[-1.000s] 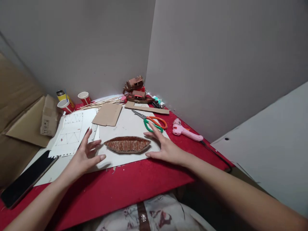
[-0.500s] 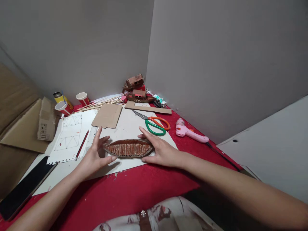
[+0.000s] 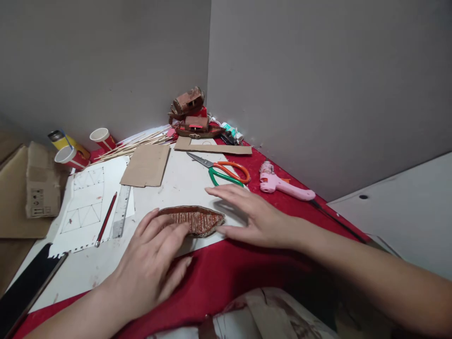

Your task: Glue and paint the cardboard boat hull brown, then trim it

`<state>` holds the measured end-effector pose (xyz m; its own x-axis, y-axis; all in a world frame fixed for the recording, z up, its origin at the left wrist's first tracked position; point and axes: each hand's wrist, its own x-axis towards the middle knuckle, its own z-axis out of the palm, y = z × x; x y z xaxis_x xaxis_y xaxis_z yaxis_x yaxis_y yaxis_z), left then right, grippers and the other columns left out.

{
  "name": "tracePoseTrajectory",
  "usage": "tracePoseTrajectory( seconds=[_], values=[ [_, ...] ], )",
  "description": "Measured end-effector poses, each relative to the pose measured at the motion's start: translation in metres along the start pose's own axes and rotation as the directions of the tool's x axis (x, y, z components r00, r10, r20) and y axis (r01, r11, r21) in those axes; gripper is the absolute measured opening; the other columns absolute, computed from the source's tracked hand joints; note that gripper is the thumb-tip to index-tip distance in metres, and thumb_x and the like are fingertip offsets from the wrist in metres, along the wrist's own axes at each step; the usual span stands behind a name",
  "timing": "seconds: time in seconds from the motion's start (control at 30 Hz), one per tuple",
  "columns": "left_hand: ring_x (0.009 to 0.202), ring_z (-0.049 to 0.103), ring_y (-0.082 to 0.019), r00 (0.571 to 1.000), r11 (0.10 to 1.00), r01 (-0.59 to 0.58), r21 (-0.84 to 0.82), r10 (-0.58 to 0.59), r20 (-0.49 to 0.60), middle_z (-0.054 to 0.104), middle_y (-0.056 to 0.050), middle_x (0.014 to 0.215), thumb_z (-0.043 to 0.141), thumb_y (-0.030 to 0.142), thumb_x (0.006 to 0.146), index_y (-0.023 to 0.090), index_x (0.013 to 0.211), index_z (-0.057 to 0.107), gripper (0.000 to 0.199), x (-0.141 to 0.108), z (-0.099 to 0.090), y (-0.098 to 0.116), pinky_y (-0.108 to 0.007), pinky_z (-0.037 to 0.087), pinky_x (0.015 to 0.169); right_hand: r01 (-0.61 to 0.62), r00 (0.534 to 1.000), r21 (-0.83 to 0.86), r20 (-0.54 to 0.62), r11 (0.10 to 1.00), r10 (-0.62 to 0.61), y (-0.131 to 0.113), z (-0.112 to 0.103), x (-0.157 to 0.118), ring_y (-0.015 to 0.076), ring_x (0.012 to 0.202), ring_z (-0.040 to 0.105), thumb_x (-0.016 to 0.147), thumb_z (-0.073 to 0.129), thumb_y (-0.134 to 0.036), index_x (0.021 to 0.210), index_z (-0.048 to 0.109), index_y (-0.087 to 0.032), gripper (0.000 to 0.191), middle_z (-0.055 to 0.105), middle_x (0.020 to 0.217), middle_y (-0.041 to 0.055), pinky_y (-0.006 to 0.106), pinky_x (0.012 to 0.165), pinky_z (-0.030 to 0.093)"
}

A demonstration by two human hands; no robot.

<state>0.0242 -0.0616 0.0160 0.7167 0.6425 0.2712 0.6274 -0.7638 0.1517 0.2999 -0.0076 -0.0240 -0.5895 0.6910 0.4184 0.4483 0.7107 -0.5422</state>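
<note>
A small brown boat hull of corrugated cardboard [image 3: 196,220], its ribbed inside facing up, lies on white paper near the table's front edge. My left hand [image 3: 151,256] is over the hull's left end and hides it; the fingers are bent but apart, and whether they touch the hull is unclear. Beside the right end is my right hand [image 3: 250,216], thumb and fingers spread, with nothing between them. Just beyond the hull lie scissors [image 3: 226,173] with orange and green handles.
A pink glue gun [image 3: 286,187] with a cable lies right. Behind are cardboard pieces [image 3: 146,165], thin sticks [image 3: 141,145] and two brown model boats [image 3: 194,125]. Left are cups [image 3: 72,157], a drawing [image 3: 84,202], a pencil [image 3: 106,219], a ruler [image 3: 122,212] and a black phone [image 3: 30,287].
My left hand has moved right, from beside the hull to over its left end. My right hand has shifted slightly right, its fingers straighter. The camera view has also shifted.
</note>
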Motion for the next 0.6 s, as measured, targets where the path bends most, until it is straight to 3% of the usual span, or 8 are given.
tracePoseTrajectory(
  seconds=[0.1,0.2,0.33,0.5,0.6],
  values=[
    [0.093,0.062,-0.027,0.998,0.99,-0.063,0.125,0.064,-0.007,0.072,-0.007,0.087,0.064,0.021,0.086,0.02,0.122,0.059,0.037,0.003,-0.002,0.006,-0.047,0.04,0.103,0.043,0.989,-0.105,-0.136,0.994,-0.057,0.0,-0.023,-0.001,0.0223,0.101,0.063,0.095,0.054,-0.024,0.121,0.064,-0.021,0.028,0.065,0.107,0.0108,0.039,0.087,0.054],
    [0.083,0.063,-0.024,0.987,0.979,-0.093,0.183,0.115,-0.115,0.07,-0.004,0.076,0.066,0.022,0.087,0.015,0.114,0.065,0.028,0.005,-0.001,0.014,-0.042,0.044,0.097,-0.023,0.98,-0.286,-0.195,0.958,-0.034,0.005,-0.043,0.005,0.0225,0.085,0.063,0.096,0.05,-0.024,0.105,0.07,-0.02,0.022,0.067,0.092,0.0095,0.038,0.076,0.053],
    [0.078,0.061,-0.02,0.952,0.979,-0.118,0.165,0.159,-0.262,0.067,-0.004,0.07,0.064,0.018,0.09,0.008,0.101,0.07,0.016,0.006,0.001,0.02,-0.04,0.045,0.096,-0.274,0.962,-0.508,-0.14,0.817,0.235,0.021,-0.059,0.022,0.0259,0.089,0.065,0.095,0.048,-0.029,0.099,0.072,-0.018,0.026,0.072,0.095,0.0114,0.039,0.078,0.05],
    [0.075,0.061,-0.017,0.952,0.973,-0.165,0.162,0.2,-0.233,0.068,-0.001,0.067,0.061,0.013,0.092,0.01,0.095,0.071,0.011,-0.003,-0.002,0.019,-0.038,0.045,0.095,-0.46,0.868,-0.585,-0.136,0.668,0.478,0.041,-0.078,0.043,0.0219,0.074,0.066,0.089,0.053,-0.029,0.094,0.072,-0.021,0.022,0.075,0.088,0.0066,0.03,0.059,0.042],
    [0.076,0.062,-0.017,0.941,0.962,-0.198,0.19,0.24,-0.239,0.069,-0.001,0.068,0.06,0.009,0.092,0.011,0.096,0.071,0.012,-0.01,0.003,0.016,-0.039,0.044,0.099,-0.53,0.805,-0.619,-0.153,0.579,0.573,0.043,-0.096,0.045,0.0224,0.075,0.066,0.089,0.053,-0.032,0.098,0.073,-0.022,0.024,0.076,0.089,0.0058,0.03,0.059,0.04]
  ],
)
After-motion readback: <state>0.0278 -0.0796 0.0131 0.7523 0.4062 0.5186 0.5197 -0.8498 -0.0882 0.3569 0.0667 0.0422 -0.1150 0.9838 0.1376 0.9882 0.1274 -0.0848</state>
